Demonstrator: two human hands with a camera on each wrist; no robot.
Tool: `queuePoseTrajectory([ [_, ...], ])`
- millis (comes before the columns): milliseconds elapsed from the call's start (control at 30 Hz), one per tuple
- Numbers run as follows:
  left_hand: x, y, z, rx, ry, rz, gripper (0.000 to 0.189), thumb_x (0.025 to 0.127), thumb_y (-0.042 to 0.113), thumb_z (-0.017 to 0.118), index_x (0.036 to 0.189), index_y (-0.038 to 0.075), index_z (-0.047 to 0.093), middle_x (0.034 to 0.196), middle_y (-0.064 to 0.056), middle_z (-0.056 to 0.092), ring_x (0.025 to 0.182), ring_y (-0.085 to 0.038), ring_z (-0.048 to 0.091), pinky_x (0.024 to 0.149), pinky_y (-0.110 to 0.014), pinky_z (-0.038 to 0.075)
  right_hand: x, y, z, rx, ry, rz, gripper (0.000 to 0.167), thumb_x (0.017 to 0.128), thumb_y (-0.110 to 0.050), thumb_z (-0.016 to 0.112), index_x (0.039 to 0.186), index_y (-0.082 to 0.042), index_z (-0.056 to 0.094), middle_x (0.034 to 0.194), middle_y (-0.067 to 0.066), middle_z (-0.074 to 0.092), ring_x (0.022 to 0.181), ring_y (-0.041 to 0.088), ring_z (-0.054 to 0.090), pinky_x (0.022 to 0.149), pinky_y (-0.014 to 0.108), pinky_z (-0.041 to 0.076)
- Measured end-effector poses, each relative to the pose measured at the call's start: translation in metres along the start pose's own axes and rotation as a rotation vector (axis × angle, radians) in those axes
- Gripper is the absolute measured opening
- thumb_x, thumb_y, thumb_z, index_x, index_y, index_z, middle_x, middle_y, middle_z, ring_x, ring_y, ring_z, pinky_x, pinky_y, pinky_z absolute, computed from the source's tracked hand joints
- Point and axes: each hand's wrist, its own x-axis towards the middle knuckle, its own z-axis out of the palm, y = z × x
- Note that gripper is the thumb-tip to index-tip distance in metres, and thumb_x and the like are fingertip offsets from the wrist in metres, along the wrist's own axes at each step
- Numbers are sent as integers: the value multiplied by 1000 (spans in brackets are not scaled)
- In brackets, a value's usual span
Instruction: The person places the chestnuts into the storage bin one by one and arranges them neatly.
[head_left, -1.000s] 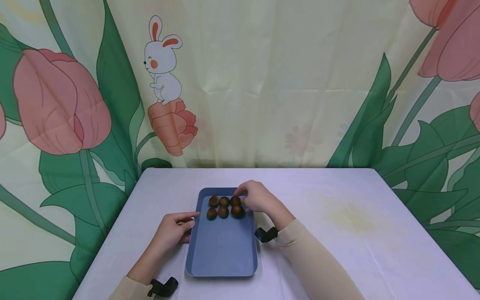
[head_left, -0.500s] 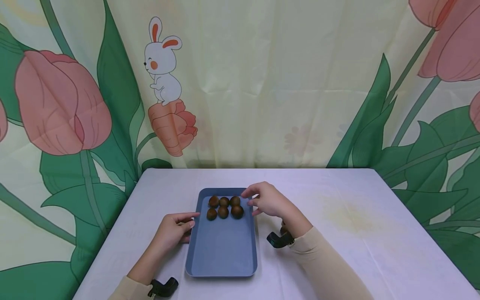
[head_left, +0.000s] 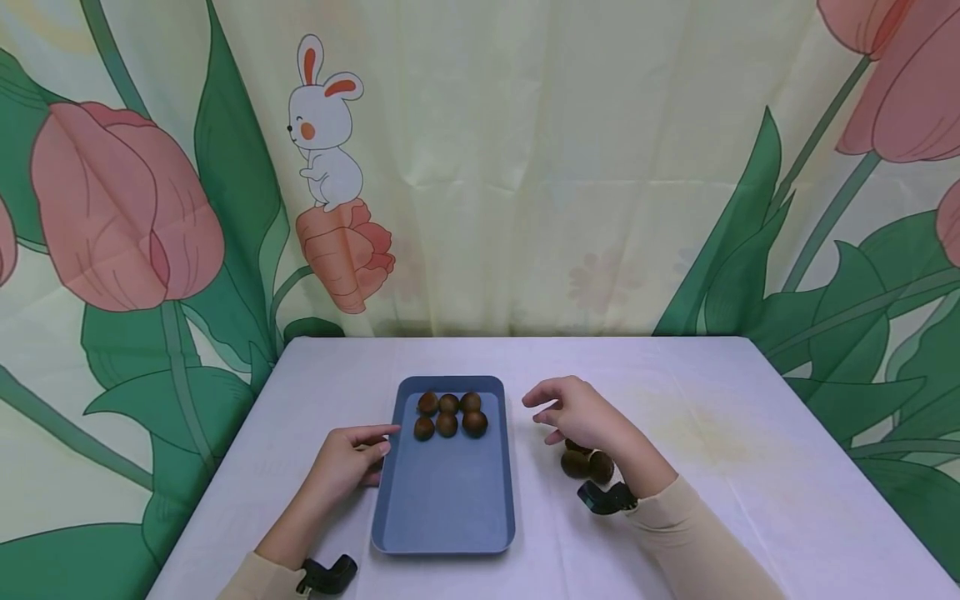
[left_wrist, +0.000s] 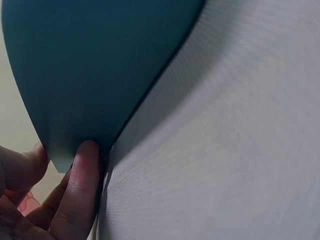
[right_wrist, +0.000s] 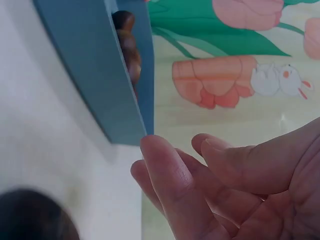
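Several brown chestnuts [head_left: 447,424] lie in two rows near the far end of a blue-grey rectangular tray [head_left: 444,508]. My left hand [head_left: 347,458] holds the tray's left edge, with one fingertip at the rim and another against the outer wall in the left wrist view. Off the tray's right side, my right hand [head_left: 581,412] hovers above the table with its fingers loosely bent and nothing between them. More chestnuts [head_left: 576,464] sit on the cloth under that hand and wrist, which partly hide them. In the right wrist view, a dark blurred chestnut [right_wrist: 35,217] shows at the lower left.
A white cloth [head_left: 450,358] covers the table. Behind its far edge hangs a curtain [head_left: 510,167] printed with tulips, leaves and a rabbit on a carrot. Both wrists wear black camera mounts, such as the right one [head_left: 606,497].
My right hand has let go of a chestnut in the tray's right column and moved right, off the tray. Chestnuts on the table have come into view. The left hand stays put.
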Motion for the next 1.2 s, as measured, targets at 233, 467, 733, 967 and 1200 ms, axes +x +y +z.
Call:
queuePoseTrajectory([
  [233,-1,0,1,-2,1,5,32,102,2,69,131,12,79,120,-18,72,85,-15,74,65,-33,68,-15,13,-14,-33,23,28,29,102,3,65,129,-1,72,137,23,70,113,36,75,72,37,69],
  [467,-2,1,1,-2,2,0,32,102,1,69,131,11,79,117,-18,72,83,-15,73,65,-33,68,-30,26,-28,-61,43,28,30,101,3,65,131,2,69,135,23,71,112,31,75,72,38,68],
  [733,-1,1,0,-2,-2,-2,32,102,2,69,131,11,79,118,-18,72,83,-15,74,65,-32,68,-44,41,-39,-102,79,21,31,98,5,66,129,4,70,128,24,72,98,24,75,70,37,67],
  [967,-1,2,0,-4,5,-11,32,102,1,70,131,12,79,117,-17,72,82,-16,74,65,-32,68,-51,57,-40,-135,108,85,31,94,2,71,126,2,72,111,15,77,88,19,73,68,36,65],
  [1200,-2,4,0,-7,3,-5,31,103,2,69,131,11,79,117,-18,72,82,-16,74,65,-32,68,-57,68,-37,-138,127,130,36,88,0,82,123,0,72,111,13,76,87,18,72,65,35,64],
])
